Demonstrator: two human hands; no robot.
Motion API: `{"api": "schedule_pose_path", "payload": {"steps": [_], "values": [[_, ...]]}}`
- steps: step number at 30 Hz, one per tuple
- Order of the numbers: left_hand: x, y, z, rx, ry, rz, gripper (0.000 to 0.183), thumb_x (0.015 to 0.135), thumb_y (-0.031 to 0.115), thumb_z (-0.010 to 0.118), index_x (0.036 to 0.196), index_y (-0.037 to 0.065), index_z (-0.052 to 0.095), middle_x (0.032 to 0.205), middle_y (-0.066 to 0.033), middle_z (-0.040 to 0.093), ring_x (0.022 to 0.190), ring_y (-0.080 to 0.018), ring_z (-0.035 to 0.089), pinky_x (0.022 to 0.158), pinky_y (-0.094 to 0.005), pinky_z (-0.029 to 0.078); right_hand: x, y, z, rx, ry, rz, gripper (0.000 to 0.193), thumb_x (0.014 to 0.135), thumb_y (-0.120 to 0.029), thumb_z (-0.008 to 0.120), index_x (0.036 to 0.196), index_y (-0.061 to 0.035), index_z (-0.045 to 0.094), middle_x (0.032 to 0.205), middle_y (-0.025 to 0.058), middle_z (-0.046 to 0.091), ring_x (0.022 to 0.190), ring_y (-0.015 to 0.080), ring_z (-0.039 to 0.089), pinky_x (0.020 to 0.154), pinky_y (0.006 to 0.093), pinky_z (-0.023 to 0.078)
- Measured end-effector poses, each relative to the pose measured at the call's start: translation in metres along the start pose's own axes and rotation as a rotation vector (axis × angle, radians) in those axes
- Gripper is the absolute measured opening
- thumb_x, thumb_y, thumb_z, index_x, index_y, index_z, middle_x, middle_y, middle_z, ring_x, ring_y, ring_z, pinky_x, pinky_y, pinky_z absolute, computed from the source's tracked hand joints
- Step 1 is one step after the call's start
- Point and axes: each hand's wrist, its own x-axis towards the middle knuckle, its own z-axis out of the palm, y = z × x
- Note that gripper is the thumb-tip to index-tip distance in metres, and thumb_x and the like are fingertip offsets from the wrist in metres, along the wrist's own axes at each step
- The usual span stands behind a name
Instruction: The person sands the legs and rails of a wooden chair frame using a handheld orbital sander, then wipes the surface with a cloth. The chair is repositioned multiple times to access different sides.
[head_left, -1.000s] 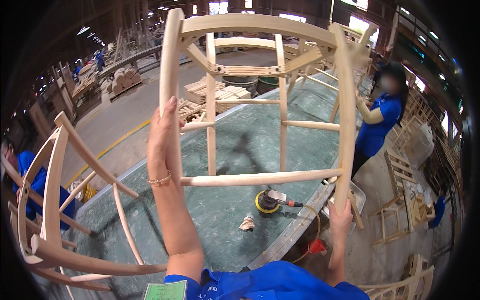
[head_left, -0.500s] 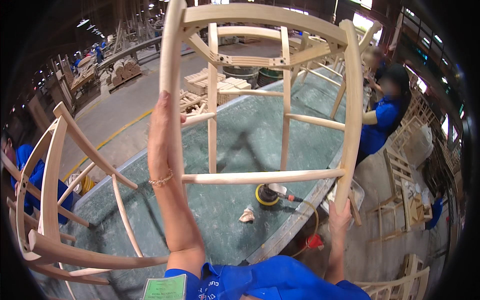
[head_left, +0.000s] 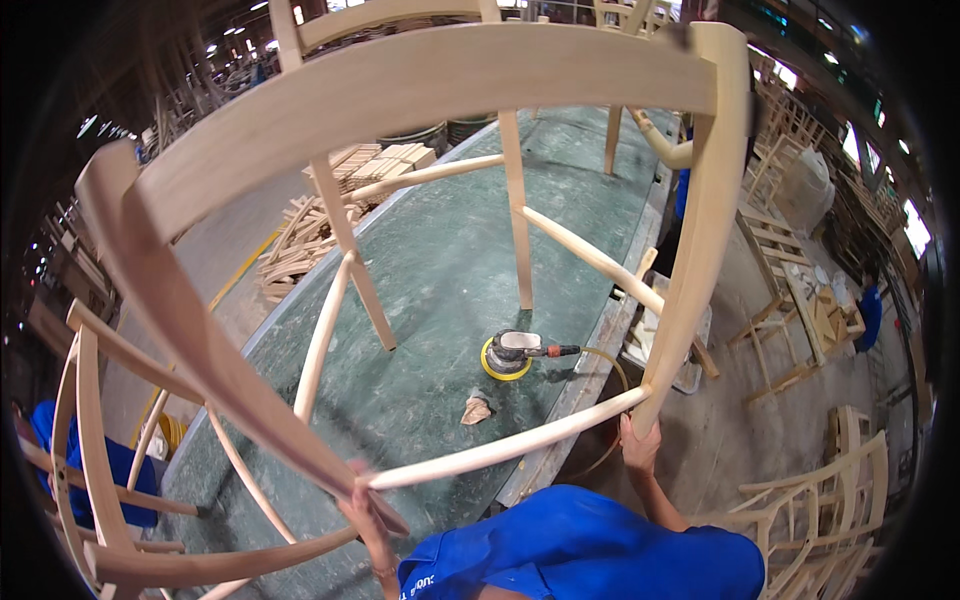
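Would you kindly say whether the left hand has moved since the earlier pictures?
Yes, the left hand has moved toward the blue shirt: once higher in view than the sander on the tabletop, it is now lower, on the chair frame.

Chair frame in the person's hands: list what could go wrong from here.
The held chair frame might strike the disc sander lying on the green tabletop, seen between the frame's legs. It could also knock the second chair frame, which shows close to the left hand. The hose, looping past the tabletop's edge, might snag.
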Motion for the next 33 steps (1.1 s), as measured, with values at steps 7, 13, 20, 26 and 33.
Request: {"api": "schedule_pose_path", "payload": {"steps": [7, 13, 20, 26, 33], "values": [[-0.022, -0.057, 0.02, -0.122, 0.154, -0.066, 0.055, 0.08, 0.055, 0.063, 0.083, 0.001, 0.051, 0.063, -0.0049, 0.051, 0.051, -0.0143, 0.053, 0.046, -0.0261, 0.042, 0.03, 0.023, 0.017, 0.054, 0.041, -0.044, 0.046, 0.081, -0.011, 0.073, 0.121, -0.0006, 0.053, 0.105, 0.0136, 0.064, 0.098, 0.0215, 0.062, 0.085, 0.0343, 0.048], [0.052, -0.084, 0.116, -0.201, 0.089, -0.121, 0.031, 0.09, 0.032, 0.057, 0.081, 0.002, 0.052, 0.062, -0.0022, 0.05, 0.051, -0.0107, 0.05, 0.046, -0.0241, 0.04, 0.145, 0.008, 0.07, -0.192, 0.05, -0.185, 0.049, 0.082, -0.026, 0.07, 0.121, -0.0056, 0.048, 0.099, 0.0195, 0.064, 0.094, 0.0376, 0.064, 0.079, 0.0452, 0.049], [0.169, -0.112, 0.262, -0.162, 0.037, -0.165, 0.025, 0.094, 0.027, 0.06, 0.084, 0.004, 0.06, 0.061, 0.0025, 0.049, 0.05, -0.0074, 0.045, 0.044, -0.0225, 0.036, 0.239, -0.025, 0.147, -0.441, -0.08, -0.49, 0.06, 0.081, -0.026, 0.068, 0.135, -0.0088, 0.046, 0.119, 0.0178, 0.061, 0.108, 0.0349, 0.061, 0.091, 0.0401, 0.048], [0.206, -0.137, 0.335, 0.398, -0.082, -0.035, 0.053, 0.083, 0.059, 0.063, 0.093, 0.007, 0.062, 0.074, -0.0095, 0.066, 0.069, -0.023, 0.067, 0.06, -0.0377, 0.049, 0.174, -0.047, 0.17, -0.261, -0.748, -0.171, 0.035, 0.085, -0.026, 0.065, 0.115, -0.0084, 0.065, 0.118, 0.0177, 0.062, 0.105, 0.03, 0.062, 0.089, 0.0378, 0.048], [0.223, -0.181, 0.361, 0.627, -0.518, -0.164, 0.075, 0.076, 0.069, 0.063, 0.104, 0.001, 0.052, 0.093, -0.0195, 0.068, 0.09, -0.0338, 0.067, 0.075, -0.0439, 0.05, 0.135, -0.033, 0.169, -0.4, -0.761, -0.52, 0.055, 0.08, -0.026, 0.073, 0.129, -0.0081, 0.054, 0.127, 0.0188, 0.055, 0.119, 0.0353, 0.052, 0.098, 0.042, 0.043]]}}
